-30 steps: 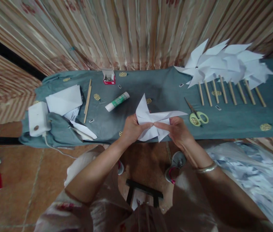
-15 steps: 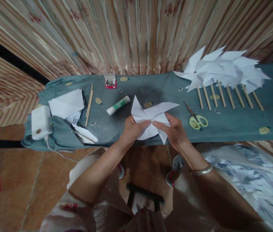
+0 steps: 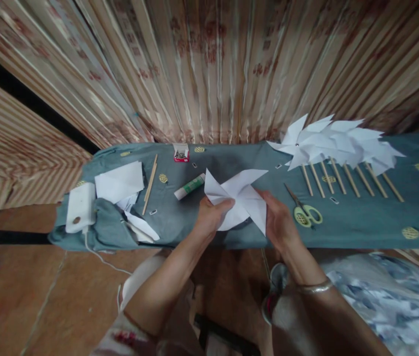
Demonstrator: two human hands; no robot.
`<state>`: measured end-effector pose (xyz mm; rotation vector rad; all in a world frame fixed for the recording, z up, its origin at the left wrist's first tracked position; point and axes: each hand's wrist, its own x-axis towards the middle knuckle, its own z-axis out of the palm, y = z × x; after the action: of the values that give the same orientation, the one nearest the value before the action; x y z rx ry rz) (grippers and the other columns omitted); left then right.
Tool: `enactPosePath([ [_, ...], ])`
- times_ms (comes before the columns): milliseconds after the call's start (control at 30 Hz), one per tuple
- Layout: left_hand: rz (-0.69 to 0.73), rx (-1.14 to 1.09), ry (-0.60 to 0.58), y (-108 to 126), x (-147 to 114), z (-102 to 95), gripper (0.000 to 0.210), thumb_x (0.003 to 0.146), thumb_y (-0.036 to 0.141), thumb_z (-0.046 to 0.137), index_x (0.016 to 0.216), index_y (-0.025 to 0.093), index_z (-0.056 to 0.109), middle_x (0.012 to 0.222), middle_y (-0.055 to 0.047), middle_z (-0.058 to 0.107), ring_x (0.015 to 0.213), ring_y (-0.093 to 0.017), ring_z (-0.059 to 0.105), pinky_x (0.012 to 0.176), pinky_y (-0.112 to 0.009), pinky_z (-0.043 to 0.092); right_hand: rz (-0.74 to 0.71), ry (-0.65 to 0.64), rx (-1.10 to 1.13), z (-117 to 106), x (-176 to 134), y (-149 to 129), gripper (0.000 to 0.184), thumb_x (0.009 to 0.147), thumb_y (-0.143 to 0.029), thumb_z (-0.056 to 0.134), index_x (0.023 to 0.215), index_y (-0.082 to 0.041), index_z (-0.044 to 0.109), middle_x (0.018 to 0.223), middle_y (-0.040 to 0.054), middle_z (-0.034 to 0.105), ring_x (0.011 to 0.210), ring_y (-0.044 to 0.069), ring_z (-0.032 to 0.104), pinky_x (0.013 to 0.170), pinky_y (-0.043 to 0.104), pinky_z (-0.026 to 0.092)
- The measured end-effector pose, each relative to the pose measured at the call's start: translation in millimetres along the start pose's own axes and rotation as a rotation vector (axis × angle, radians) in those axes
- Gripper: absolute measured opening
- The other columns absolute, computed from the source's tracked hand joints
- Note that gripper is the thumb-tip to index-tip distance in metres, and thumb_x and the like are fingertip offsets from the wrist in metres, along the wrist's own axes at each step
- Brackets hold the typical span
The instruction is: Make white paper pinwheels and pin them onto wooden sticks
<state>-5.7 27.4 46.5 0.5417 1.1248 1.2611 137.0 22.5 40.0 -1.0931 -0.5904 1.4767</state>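
A white paper pinwheel [image 3: 237, 198] with folded pointed blades is held over the front part of the cloth-covered table. My left hand [image 3: 211, 215] grips it from the left, thumb pressed on the centre and fingers underneath. At its right edge my right hand [image 3: 278, 217] holds on, with fingertips partly hidden behind the paper. A glue stick [image 3: 190, 187] with a green label lies just left of the pinwheel. Green-handled scissors [image 3: 304, 212] rest to the right of my right hand.
Finished pinwheels [image 3: 337, 143] on wooden sticks overlap at the back right. An open red-and-white box [image 3: 181, 154] holds small metal pieces. Thin wooden sticks [image 3: 150, 184], white paper sheets [image 3: 119, 180] and a white power strip [image 3: 80, 207] with a cord lie left. A bag [image 3: 387, 296] stands at lower right.
My right thumb has come off the pinwheel's centre, and that hand has shifted to its right edge. My left thumb stays on the centre. The whole view has tilted upward.
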Motion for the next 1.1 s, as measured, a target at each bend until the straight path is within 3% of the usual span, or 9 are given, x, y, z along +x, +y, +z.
enactPosePath([
  [133,-0.004,-0.011,0.015,2,1,-3.5,0.03,0.05,0.018,0.08,0.079,0.013,0.073,0.077,-0.006,0.075,0.069,-0.02,0.068,0.07,-0.031,0.052,0.043,-0.001,-0.011,-5,9,6,0.035,0.074,-0.053,0.07,0.088,-0.021,0.075,0.092,0.006,0.076,0.089,0.025,0.071,0.081,0.037,0.056],
  [267,0.033,0.008,0.044,7,3,-10.9,0.029,0.049,0.018,0.079,0.077,0.013,0.073,0.076,-0.006,0.075,0.069,-0.02,0.068,0.069,-0.031,0.052,-0.054,0.077,-0.076,-9,18,17,0.028,0.065,-0.044,0.08,0.083,-0.023,0.075,0.081,0.0022,0.076,0.076,0.019,0.069,0.072,0.032,0.055],
  [433,0.107,0.0,0.133,24,10,-29.8,0.028,0.049,0.02,0.08,0.075,0.015,0.071,0.076,-0.004,0.074,0.067,-0.018,0.067,0.066,-0.028,0.052,-0.179,0.035,-0.257,5,30,28,0.025,0.061,-0.043,0.082,0.076,-0.024,0.075,0.077,0.0009,0.075,0.07,0.017,0.066,0.073,0.032,0.054],
  [567,0.231,-0.014,0.25,51,18,-57.5,0.034,0.053,0.023,0.081,0.084,0.013,0.071,0.079,-0.004,0.075,0.074,-0.019,0.07,0.073,-0.028,0.054,-0.338,-0.06,-0.475,39,49,28,0.02,0.068,-0.043,0.074,0.075,-0.024,0.074,0.08,0.002,0.075,0.078,0.02,0.067,0.081,0.037,0.053],
  [667,0.33,-0.074,0.33,72,22,-80.1,0.033,0.054,0.021,0.081,0.085,0.015,0.071,0.079,-0.003,0.075,0.081,-0.02,0.071,0.08,-0.03,0.055,-0.561,-0.224,-0.801,81,75,24,0.017,0.083,-0.028,0.059,0.085,-0.021,0.074,0.103,0.008,0.074,0.097,0.022,0.066,0.093,0.04,0.049],
  [733,0.356,-0.099,0.368,82,22,-92.3,0.03,0.053,0.019,0.08,0.082,0.015,0.071,0.078,-0.003,0.075,0.084,-0.022,0.072,0.083,-0.033,0.055,-0.709,-0.274,-1.087,113,96,23,0.017,0.082,-0.015,0.057,0.085,-0.017,0.074,0.123,0.0137,0.066,0.119,0.026,0.056,0.105,0.044,0.039],
  [867,0.361,-0.096,0.426,91,23,-105.5,0.027,0.052,0.017,0.078,0.077,0.015,0.069,0.075,-0.003,0.074,0.087,-0.025,0.072,0.08,-0.034,0.057,-0.818,-0.405,-1.464,166,135,29,0.024,0.085,-0.01,0.052,0.093,-0.013,0.075,0.145,0.0174,0.048,0.142,0.031,0.03,0.11,0.049,0.028],
  [967,0.358,-0.094,0.439,91,25,-107.6,0.029,0.052,0.017,0.079,0.08,0.015,0.07,0.072,-0.002,0.073,0.084,-0.025,0.073,0.078,-0.033,0.058,-0.865,-0.433,-1.598,188,157,37,0.025,0.086,-0.012,0.051,0.093,-0.012,0.075,0.149,0.0186,0.043,0.144,0.034,0.024,0.11,0.053,0.025],
  [1100,0.367,-0.07,0.422,88,28,-106.9,0.035,0.053,0.018,0.077,0.088,0.016,0.071,0.08,-0.004,0.075,0.085,-0.024,0.072,0.076,-0.032,0.057,-0.879,-0.451,-1.721,200,175,47,0.024,0.084,-0.011,0.053,0.096,-0.01,0.074,0.147,0.0191,0.045,0.143,0.036,0.022,0.109,0.053,0.026],
])
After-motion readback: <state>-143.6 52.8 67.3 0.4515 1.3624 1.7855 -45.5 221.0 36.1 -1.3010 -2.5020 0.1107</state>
